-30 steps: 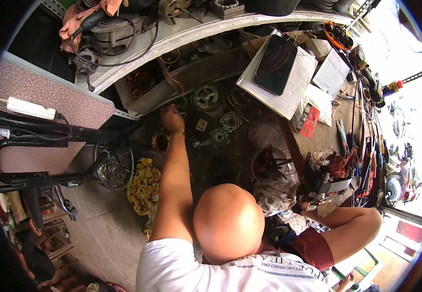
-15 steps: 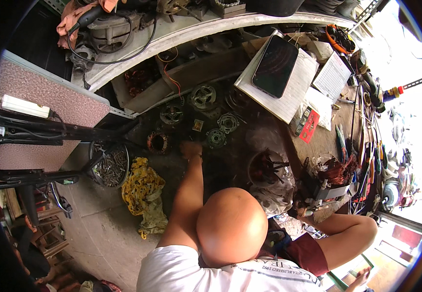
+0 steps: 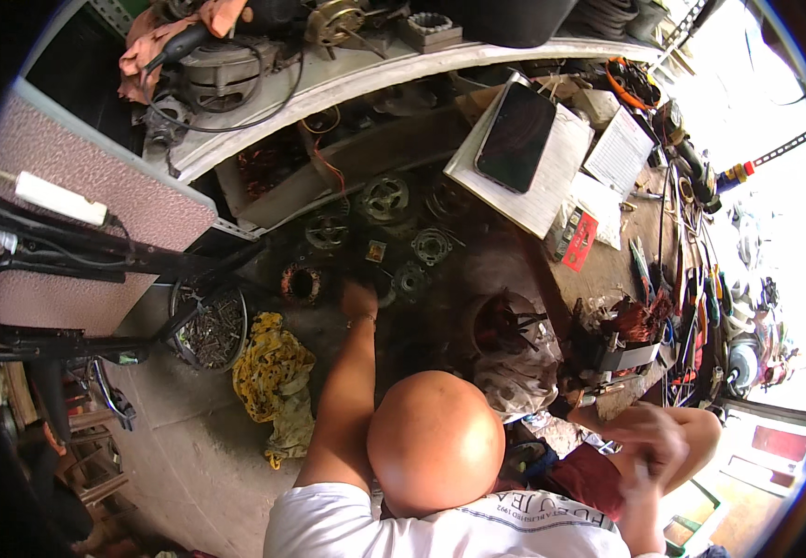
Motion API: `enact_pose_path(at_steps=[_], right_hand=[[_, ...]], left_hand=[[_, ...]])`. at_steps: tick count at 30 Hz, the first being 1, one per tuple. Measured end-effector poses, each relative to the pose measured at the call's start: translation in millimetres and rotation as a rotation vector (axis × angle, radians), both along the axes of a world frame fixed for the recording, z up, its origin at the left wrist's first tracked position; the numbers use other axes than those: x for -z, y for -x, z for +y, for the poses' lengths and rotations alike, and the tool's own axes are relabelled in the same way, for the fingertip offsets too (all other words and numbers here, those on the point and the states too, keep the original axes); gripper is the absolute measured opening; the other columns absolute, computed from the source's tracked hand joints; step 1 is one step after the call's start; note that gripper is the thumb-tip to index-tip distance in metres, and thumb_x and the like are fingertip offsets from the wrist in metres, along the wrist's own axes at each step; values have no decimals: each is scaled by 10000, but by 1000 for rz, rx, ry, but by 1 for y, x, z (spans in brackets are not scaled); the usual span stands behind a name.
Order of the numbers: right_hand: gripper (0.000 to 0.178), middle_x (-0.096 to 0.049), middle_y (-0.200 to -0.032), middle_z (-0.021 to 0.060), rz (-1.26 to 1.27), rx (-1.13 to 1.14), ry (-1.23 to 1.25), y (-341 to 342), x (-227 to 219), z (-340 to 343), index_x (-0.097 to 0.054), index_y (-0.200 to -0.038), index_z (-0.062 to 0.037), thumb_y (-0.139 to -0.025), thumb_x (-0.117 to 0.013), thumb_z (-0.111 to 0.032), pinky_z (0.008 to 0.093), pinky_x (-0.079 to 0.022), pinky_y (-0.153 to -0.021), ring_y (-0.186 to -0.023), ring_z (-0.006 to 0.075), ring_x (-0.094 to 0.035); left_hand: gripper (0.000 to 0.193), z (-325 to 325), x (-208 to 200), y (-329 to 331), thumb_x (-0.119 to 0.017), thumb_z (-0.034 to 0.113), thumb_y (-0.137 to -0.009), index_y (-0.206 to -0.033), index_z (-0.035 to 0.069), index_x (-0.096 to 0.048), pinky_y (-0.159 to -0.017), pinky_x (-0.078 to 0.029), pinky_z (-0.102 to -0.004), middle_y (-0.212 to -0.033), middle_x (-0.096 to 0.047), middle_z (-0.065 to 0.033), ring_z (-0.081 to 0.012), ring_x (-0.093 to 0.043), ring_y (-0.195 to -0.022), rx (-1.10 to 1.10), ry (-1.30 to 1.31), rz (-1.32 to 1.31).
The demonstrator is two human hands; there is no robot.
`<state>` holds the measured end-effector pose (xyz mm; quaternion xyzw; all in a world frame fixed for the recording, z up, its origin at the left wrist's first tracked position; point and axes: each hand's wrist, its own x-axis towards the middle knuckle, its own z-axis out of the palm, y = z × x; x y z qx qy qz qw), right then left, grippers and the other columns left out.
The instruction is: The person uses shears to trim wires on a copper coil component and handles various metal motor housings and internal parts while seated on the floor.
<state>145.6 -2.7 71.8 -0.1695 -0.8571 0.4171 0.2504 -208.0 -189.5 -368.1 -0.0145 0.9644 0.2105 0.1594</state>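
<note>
My left arm stretches down to the dark floor, where my left hand is closed beside a dark curved metal rim. Its fingertips are lost in shadow, so what it grips is unclear. A ring-shaped motor stator with copper windings lies left of this hand. Beyond it are a small square metal piece and several round motor end covers, among them a spoked one and one further right. My right hand is raised over my bent right knee, its fingers smeared by motion.
A bowl of bolts and a yellow cloth lie left. Right of the parts stands a dark round container. A phone rests on a notebook. A pale shelf crosses the back.
My right hand has come up from the lower right edge to above my right knee. My left hand has shifted slightly nearer, and a dark curved rim now shows beside it.
</note>
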Motion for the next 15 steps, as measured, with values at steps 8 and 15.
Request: enact_pose_path(at_steps=[8, 15], right_hand=[[226, -621, -773, 117, -185, -251, 108, 80, 63, -42, -639, -857, -34, -672, -609, 92, 349, -460, -557, -654, 276, -590], [168, -616, -759, 121, -344, -201, 248, 73, 168, -59, -644, -909, -38, -749, -612, 2, 325, -446, -541, -597, 257, -566]], left_hand=[[308, 4, -4, 20, -592, 291, -817, -946, 14, -634, -776, -496, -480, -978, -633, -215, -374, -611, -932, 148, 107, -113], [302, 0, -23, 20, -601, 304, -807, -932, 35, -658, -778, -498, -469, -988, -635, -208, -382, -608, -929, 128, 6, -163]])
